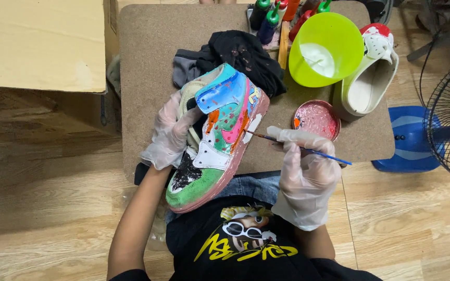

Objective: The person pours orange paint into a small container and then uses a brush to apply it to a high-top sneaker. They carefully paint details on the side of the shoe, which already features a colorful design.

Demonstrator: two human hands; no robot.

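- Head view, far left: an open cardboard box (42, 44) stands on the wooden floor beside a low board table (147, 62).
- The left hand (170, 132), in a clear disposable glove, is closed around the ankle side of a high-top sneaker (220, 135), holding it tilted over the table edge and the lap; the shoe is painted blue, pink, orange, white and green.
- A black rag (240, 54) lies behind the shoe.
- The right hand (305, 171), also gloved, pinches a thin paintbrush (298, 148) with a blue handle; its tip touches the shoe's side near the sole.
- A pink-smeared lid (316, 119) used as a palette sits just beside the brush hand, a lime-green bowl (325, 48) and paint bottles (269, 18) behind it, a white clog (368, 78) to the right.
- Risk, as I judge it: the loose glove could drag through wet paint, or the tilted shoe could shift in the grip and make the stroke wander.
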